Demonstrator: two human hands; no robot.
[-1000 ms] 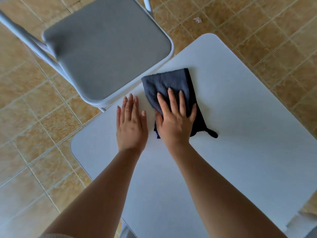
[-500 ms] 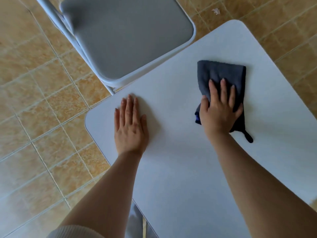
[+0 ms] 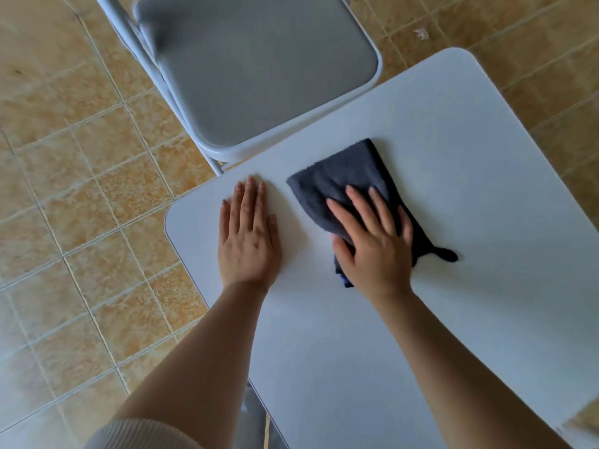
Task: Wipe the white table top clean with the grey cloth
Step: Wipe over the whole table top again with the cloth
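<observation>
Nearest to me I see two bare forearms reaching out over the white table point(image 3: 470, 196). My left hand point(image 3: 248, 236) lies open and flat on the bare top, fingers together, close to the rounded corner; I judge it is there to brace the table. Just to its right, apart from it, my right hand point(image 3: 372, 241) is spread flat, palm down, pressing on the grey cloth point(image 3: 343, 176) rather than clutching it.

The cloth sits under and ahead of the right hand, folded into a rough rectangle; its far half sticks out past the fingertips, and a small dark tail pokes out to the right of the palm. It looks soft, light and limp, so I expect it to bunch or slide out if I push only with the fingertips. The best hold, as I judge it, is a flat palm over the middle of the fold, fingers fanned. The top looks smooth, so the cloth should glide easily.

Counting: one table, one cloth, two hands. Beyond the left hand stands one folding chair point(image 3: 259, 69) with a grey seat, its front edge tucked close against the table's far edge, on a tan tiled floor point(image 3: 81, 205).
</observation>
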